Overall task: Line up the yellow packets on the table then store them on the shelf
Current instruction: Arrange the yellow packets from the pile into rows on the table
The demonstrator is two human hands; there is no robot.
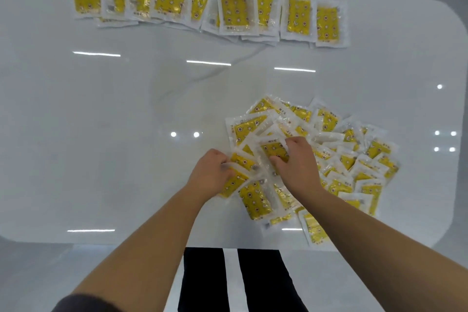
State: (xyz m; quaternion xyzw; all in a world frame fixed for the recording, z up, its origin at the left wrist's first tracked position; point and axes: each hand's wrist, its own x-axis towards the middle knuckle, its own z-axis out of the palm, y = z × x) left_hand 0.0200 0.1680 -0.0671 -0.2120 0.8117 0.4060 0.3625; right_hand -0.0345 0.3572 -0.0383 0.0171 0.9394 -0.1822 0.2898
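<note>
A loose heap of yellow packets in clear wrappers lies on the near right of the white table. Along the far edge runs a row of yellow packets, several of them overlapping. My left hand grips a yellow packet at the heap's left edge, fingers curled round its side. My right hand pinches another packet near the top of the heap. No shelf is in view.
The table is glossy white with rounded corners and shows ceiling-light reflections. Its near edge runs just below the heap. My legs in dark trousers stand under it, over a pale floor.
</note>
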